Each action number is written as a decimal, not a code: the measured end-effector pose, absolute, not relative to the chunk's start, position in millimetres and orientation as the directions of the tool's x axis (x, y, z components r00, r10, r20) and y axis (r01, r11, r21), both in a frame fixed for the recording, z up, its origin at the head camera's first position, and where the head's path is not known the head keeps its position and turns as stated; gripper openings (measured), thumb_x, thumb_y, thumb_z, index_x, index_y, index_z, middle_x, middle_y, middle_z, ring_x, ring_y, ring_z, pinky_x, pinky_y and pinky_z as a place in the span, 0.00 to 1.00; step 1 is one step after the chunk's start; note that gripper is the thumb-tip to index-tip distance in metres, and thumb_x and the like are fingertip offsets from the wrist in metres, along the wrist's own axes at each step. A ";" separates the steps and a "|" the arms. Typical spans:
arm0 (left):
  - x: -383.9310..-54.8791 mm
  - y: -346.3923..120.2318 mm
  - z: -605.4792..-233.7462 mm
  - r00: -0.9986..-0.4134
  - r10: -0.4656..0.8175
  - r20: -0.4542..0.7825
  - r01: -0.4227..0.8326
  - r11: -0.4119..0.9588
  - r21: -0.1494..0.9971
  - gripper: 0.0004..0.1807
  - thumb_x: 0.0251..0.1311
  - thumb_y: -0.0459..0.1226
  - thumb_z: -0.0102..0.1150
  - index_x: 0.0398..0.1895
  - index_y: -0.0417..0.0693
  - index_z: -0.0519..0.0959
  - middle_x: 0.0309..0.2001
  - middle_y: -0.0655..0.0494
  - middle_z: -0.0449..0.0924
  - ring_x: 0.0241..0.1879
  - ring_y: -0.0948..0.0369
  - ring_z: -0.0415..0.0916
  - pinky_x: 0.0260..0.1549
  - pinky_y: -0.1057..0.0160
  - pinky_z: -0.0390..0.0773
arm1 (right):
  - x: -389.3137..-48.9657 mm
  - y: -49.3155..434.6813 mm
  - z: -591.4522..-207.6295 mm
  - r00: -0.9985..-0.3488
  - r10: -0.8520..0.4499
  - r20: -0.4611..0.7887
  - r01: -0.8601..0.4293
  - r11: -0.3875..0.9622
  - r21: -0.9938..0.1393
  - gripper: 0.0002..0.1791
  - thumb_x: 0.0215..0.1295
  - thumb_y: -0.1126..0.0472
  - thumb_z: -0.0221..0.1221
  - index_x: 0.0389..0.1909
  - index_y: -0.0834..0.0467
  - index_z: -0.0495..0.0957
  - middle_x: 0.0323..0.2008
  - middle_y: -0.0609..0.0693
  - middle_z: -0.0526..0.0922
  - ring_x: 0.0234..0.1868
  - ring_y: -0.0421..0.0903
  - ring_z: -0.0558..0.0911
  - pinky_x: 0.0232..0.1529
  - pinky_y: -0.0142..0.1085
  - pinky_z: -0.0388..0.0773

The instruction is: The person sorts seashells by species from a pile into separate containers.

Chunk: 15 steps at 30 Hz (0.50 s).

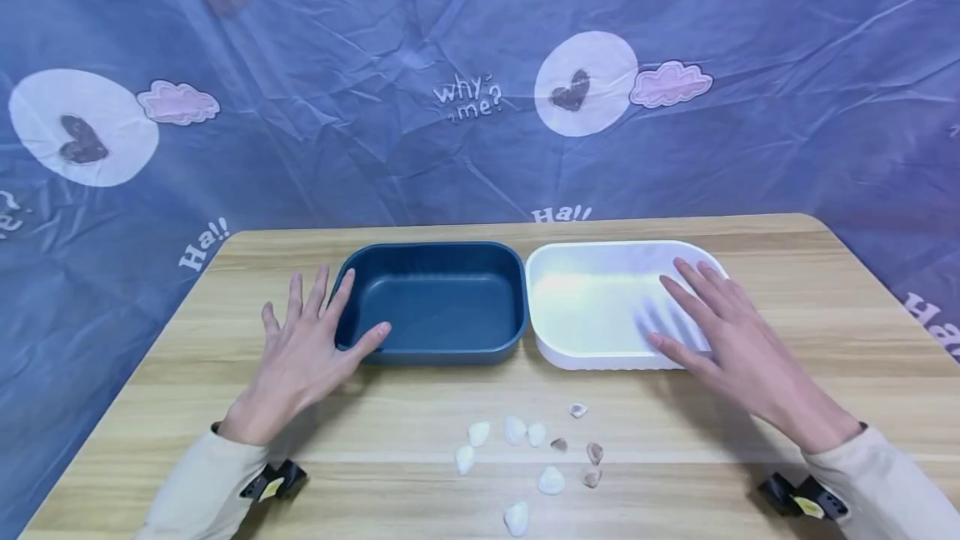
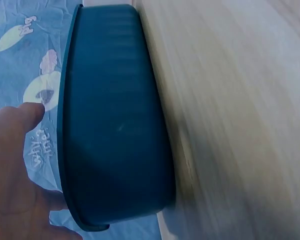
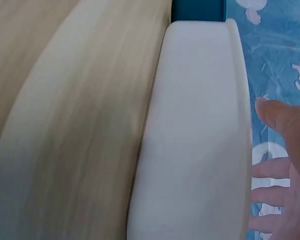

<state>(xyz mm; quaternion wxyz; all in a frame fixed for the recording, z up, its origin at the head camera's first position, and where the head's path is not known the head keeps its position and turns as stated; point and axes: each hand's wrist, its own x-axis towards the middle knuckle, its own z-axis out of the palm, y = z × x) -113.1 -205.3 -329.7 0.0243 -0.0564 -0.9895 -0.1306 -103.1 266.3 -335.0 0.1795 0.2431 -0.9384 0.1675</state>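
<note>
My left hand [image 1: 309,348] is spread with straight fingers over the left end of a dark blue rectangular tray [image 1: 431,307], holding nothing. In the left wrist view its thumb [image 2: 32,116] lies beside the rim of that tray. My right hand [image 1: 738,348] hovers with fingers apart over the right end of a white tray [image 1: 585,361] and casts a shadow inside it. Several white seashells [image 1: 551,480] and a few brownish seashells [image 1: 595,452] lie scattered on the wood in front of the trays.
The two trays stand side by side near the back of a light wooden table [image 1: 360,473]. Behind the table hangs a blue printed cloth [image 1: 465,165]. Small black devices [image 1: 276,482] are strapped at both wrists.
</note>
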 end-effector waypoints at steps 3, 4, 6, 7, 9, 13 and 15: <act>-116.5 -206.7 -328.7 -0.993 0.103 0.061 0.116 0.959 0.259 0.54 0.58 0.73 0.38 0.78 0.49 0.41 0.76 0.40 0.36 0.73 0.42 0.20 0.60 0.26 0.28 | -98.8 260.8 -333.1 -0.805 -0.410 0.429 -0.539 0.808 -0.238 0.38 0.59 0.48 0.66 0.67 0.60 0.69 0.72 0.61 0.58 0.73 0.62 0.53 0.70 0.58 0.51; -117.4 -206.9 -328.5 -0.993 0.104 0.062 0.117 0.958 0.263 0.55 0.58 0.73 0.39 0.78 0.47 0.41 0.76 0.39 0.36 0.73 0.42 0.20 0.61 0.27 0.28 | -97.0 258.6 -332.6 -0.802 -0.414 0.431 -0.545 0.802 -0.243 0.37 0.58 0.48 0.67 0.67 0.58 0.70 0.72 0.60 0.58 0.72 0.62 0.54 0.69 0.58 0.53; -119.1 -207.2 -328.1 -0.992 0.108 0.064 0.122 0.955 0.272 0.57 0.58 0.73 0.39 0.77 0.43 0.41 0.76 0.38 0.36 0.73 0.43 0.22 0.64 0.30 0.30 | -93.6 253.5 -331.5 -0.788 -0.427 0.443 -0.563 0.791 -0.239 0.36 0.56 0.48 0.68 0.66 0.56 0.71 0.72 0.58 0.60 0.71 0.62 0.57 0.69 0.52 0.56; -119.7 -207.4 -328.2 -0.992 0.112 0.066 0.126 0.953 0.276 0.58 0.57 0.72 0.40 0.77 0.40 0.41 0.76 0.37 0.37 0.74 0.43 0.23 0.65 0.31 0.31 | -91.7 250.3 -330.6 -0.779 -0.436 0.451 -0.574 0.786 -0.231 0.36 0.55 0.49 0.69 0.65 0.55 0.72 0.71 0.58 0.61 0.70 0.61 0.60 0.67 0.52 0.60; -120.8 -207.8 -328.4 -0.990 0.122 0.065 0.136 0.950 0.283 0.60 0.57 0.72 0.41 0.76 0.36 0.40 0.76 0.36 0.36 0.74 0.43 0.25 0.67 0.35 0.33 | -87.6 243.1 -328.5 -0.757 -0.452 0.472 -0.600 0.766 -0.229 0.35 0.54 0.50 0.70 0.64 0.54 0.74 0.68 0.56 0.65 0.66 0.59 0.67 0.63 0.42 0.68; -123.1 -209.5 -330.0 -0.989 0.141 0.052 0.150 0.948 0.280 0.61 0.57 0.72 0.42 0.74 0.31 0.40 0.75 0.34 0.35 0.74 0.42 0.29 0.70 0.40 0.34 | -78.6 226.1 -323.1 -0.688 -0.484 0.541 -0.678 0.694 -0.241 0.27 0.59 0.49 0.66 0.58 0.56 0.79 0.58 0.53 0.76 0.54 0.51 0.77 0.49 0.28 0.74; -124.1 -210.8 -331.0 -0.988 0.146 0.050 0.154 0.948 0.280 0.61 0.58 0.71 0.42 0.74 0.30 0.39 0.75 0.34 0.33 0.74 0.41 0.29 0.70 0.42 0.35 | -74.0 217.4 -321.1 -0.655 -0.499 0.568 -0.719 0.643 -0.264 0.24 0.62 0.47 0.63 0.54 0.57 0.81 0.51 0.51 0.79 0.49 0.47 0.79 0.48 0.22 0.72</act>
